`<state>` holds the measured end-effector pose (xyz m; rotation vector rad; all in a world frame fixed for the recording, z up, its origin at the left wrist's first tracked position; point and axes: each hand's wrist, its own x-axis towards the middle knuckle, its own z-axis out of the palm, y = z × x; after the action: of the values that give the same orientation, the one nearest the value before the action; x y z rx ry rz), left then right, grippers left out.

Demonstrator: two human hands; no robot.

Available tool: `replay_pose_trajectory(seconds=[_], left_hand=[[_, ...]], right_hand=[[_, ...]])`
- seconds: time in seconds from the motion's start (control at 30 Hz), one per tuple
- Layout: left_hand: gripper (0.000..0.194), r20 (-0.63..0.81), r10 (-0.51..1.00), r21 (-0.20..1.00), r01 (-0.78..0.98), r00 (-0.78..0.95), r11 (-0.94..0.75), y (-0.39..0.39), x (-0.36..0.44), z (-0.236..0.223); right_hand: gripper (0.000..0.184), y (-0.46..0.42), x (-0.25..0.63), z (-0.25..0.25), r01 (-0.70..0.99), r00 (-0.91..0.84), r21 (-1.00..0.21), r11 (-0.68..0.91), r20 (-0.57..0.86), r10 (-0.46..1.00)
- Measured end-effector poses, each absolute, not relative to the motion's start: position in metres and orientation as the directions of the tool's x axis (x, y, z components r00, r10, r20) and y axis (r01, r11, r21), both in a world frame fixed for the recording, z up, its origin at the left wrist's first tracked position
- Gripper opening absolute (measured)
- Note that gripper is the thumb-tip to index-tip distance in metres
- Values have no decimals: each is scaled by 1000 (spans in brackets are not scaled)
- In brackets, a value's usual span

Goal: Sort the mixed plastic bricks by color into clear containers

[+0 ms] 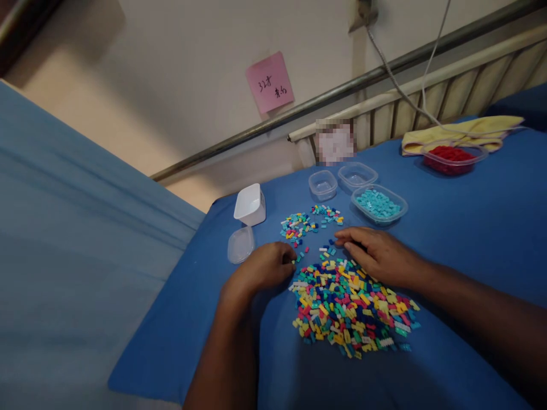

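A wide heap of small multicoloured toy bricks (354,307) lies on the blue cloth in front of me. My left hand (269,263) rests at the heap's upper left with curled fingers, its fingertips beside a few loose bricks; whatever they hold is hidden. From the right, my right hand (376,253) reaches over the heap's upper edge. Its fingers are stretched out and the thumb is apart, with the tips next to loose dark blue bricks (331,243). Beyond both hands lie two smaller brick piles, one on the left (296,225) and one on the right (327,214).
A clear tub of turquoise bricks (378,204) stands behind my right hand, near two clear tubs (323,185) (357,175). A white container (250,205) and clear lid (241,245) are at left. Red pieces fill another tub (450,160) by a yellow cloth (461,132).
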<state>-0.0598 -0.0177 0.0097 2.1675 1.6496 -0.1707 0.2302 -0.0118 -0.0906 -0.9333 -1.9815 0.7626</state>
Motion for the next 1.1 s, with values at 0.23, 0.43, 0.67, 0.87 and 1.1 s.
replay_pose_trajectory(seconds=[0.23, 0.43, 0.67, 0.87, 1.1], left_hand=[[21, -34, 966, 185, 951, 258, -247, -4, -58, -7], [19, -71, 965, 98, 965, 252, -244, 3, -54, -21], [24, -125, 974, 103, 979, 191, -179, -1, -65, -13], [31, -29, 969, 132, 962, 245, -239, -3, -63, -12], [24, -108, 946, 116, 949, 304, -292, -4, -56, -13]], right_hand=[[32, -11, 229, -92, 330, -404, -769, 548, 409, 818], [30, -10, 230, -94, 337, -418, -767, 545, 397, 817], [30, -11, 231, -92, 337, -412, -778, 530, 384, 826], [30, -11, 231, -93, 332, -409, -769, 546, 404, 818], [31, -11, 231, -93, 339, -412, -764, 549, 404, 817]])
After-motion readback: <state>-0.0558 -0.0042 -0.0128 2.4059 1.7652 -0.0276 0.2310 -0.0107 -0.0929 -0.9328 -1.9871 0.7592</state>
